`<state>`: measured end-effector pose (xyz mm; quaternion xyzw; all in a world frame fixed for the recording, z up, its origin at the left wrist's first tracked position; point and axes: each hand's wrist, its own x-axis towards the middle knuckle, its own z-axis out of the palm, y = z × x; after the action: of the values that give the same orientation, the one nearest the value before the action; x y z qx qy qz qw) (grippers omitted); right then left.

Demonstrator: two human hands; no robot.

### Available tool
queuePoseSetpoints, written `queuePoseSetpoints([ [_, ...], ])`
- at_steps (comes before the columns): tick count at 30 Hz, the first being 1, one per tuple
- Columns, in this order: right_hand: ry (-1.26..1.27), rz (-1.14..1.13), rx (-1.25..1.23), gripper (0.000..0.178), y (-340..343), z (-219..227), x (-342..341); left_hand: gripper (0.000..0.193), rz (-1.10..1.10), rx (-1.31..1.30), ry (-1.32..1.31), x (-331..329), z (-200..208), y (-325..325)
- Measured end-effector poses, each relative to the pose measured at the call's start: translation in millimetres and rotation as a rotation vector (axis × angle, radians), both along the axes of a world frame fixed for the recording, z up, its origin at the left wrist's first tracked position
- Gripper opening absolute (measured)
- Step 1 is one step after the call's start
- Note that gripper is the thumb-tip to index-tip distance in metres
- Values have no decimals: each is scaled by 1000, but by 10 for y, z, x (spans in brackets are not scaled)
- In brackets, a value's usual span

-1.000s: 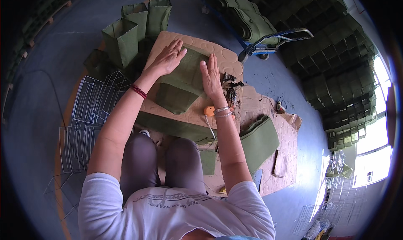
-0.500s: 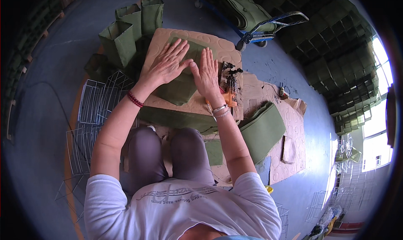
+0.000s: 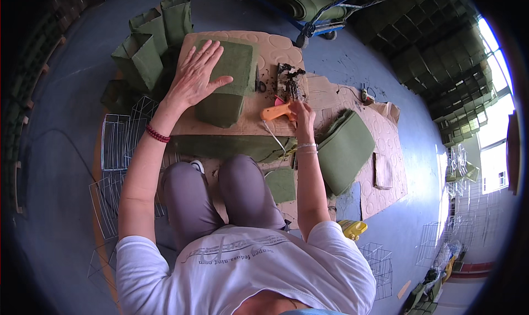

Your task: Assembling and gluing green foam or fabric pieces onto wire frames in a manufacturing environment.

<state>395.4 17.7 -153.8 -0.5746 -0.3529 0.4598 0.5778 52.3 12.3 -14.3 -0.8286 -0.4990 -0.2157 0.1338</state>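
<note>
My left hand [image 3: 195,78] lies flat with fingers spread on a folded dark green fabric piece [image 3: 223,108], which rests on a cardboard-topped work surface [image 3: 253,128]. At that surface's right side, my right hand [image 3: 305,116] has its fingers curled in against the right end of an orange glue gun [image 3: 277,111]. A white cord hangs from the gun's handle. Just beyond it sits a small board [image 3: 287,78] smeared with black residue. Dark scissors [image 3: 261,85] lie between that board and the fabric.
Open green fabric boxes [image 3: 140,58] stand at the far left, near wire frames [image 3: 117,141]. Right of my arm, green panels [image 3: 347,152] lie on floor cardboard [image 3: 386,133]. A blue trolley [image 3: 317,29] carries green fabric. Green stacks [image 3: 430,67] line the right side.
My right hand has left the fabric and moved right and nearer to the glue gun. My left hand stays flat on the fabric, its thumb now spread. The view has shifted slightly.
</note>
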Motion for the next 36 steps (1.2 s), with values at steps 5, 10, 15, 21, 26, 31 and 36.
queuePoseSetpoints([
  [5, 631, 101, -121, 40, -214, -1027, 208, 101, -151, -13, 42, 139, -155, -16],
  [10, 720, 118, -170, 48, 65, -844, -259, 100, -77, -71, 21, 38, -223, 3],
  [15, 887, 18, -280, 58, 463, -908, 34, 97, -131, -113, 48, 212, -82, -22],
  [21, 762, 60, -77, 24, 500, -740, -31, 89, -59, -175, 15, 204, -139, -18],
  [26, 692, 259, 72, 19, -292, -251, -136, 85, -40, -183, 9, 115, -189, -53],
  [31, 457, 384, 126, 22, -741, 319, -77, 85, -54, -179, -21, 109, -220, -67],
  [36, 268, 452, 101, 25, -824, 417, -71, 85, -62, -161, -15, 113, -238, -67],
])
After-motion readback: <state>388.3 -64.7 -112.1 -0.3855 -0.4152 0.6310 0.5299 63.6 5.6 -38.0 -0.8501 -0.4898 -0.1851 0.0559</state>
